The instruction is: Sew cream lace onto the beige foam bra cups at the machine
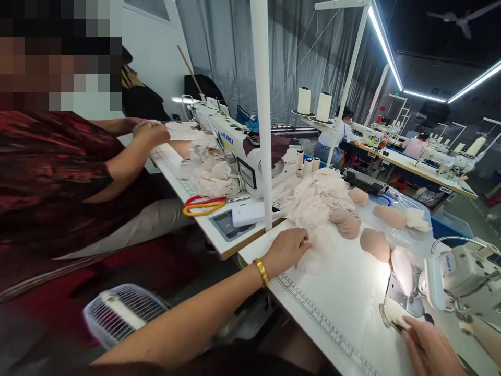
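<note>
My left hand [286, 254], with a gold bracelet at its wrist, reaches across the white table. Its fingers are curled closed at the edge of thin cream lace fabric [319, 248], which trails from a larger crumpled pile [317, 198]. Low at the right, my right hand [430, 344] is closed beside the sewing machine [462, 274], near a small bent metal piece [384, 315]. A dark object shows at its fingertips, too small to name. Several beige moulded cups lie between my hands, one [374, 244] by a paler cup [402, 269] under the machine's lamp.
A white post [261, 115] rises between my table and the neighbour's. Red- and orange-handled scissors [203, 205] lie beside a white box [248, 214]. At left, a co-worker [58, 198] sits at another sewing machine [227, 141]. A white plastic basket [125, 313] stands below.
</note>
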Available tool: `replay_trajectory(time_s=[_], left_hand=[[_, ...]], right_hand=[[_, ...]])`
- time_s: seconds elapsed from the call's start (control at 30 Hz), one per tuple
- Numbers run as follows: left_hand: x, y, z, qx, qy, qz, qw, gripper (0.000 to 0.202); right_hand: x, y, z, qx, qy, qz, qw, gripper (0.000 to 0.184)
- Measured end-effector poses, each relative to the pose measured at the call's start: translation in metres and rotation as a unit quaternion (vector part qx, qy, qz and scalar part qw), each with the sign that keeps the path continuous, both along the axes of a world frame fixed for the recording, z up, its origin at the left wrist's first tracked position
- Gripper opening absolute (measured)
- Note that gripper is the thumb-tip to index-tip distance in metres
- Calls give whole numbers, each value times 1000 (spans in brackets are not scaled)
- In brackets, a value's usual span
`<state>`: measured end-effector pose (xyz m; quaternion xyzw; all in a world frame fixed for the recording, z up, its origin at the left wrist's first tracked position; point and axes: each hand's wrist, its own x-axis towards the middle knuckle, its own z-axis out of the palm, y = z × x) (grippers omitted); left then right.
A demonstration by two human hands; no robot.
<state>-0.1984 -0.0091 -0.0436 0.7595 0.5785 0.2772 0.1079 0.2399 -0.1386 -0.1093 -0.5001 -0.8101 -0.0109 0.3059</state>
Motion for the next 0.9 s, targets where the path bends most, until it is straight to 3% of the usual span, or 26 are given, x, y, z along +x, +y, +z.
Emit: replay_trajectory(time_s=[0.13,0.27,0.37,0.43,0.5,0.57,0.73,0.9], left_hand=[[30,-19,12,-12,-55,-110,992,10],[60,-55,23,-50,-216,-236,946,17],[71,-72,21,-169,-335,-306,875,25],[76,-77,19,-284,-415,-325,801,34],[81,-80,18,-398,-481,-301,721,47],[88,-82,20,-466,-510,-260,675,60],[108,-95,29,-462,-496,-248,692,52],[120,-111,34,-404,-561,-246,679,52]], right_hand=[[-87,-6,28,-118,149,-37,981,27],[-130,2,41,-209,348,-33,914,47],[-145,4,45,-254,458,3,852,47],[-150,-1,48,-259,503,7,825,41],[-149,-11,52,-266,509,8,819,35],[-144,-22,56,-268,485,-1,832,32],[-126,-42,68,-233,453,-53,859,34],[-122,-56,75,-200,462,-67,861,38]])
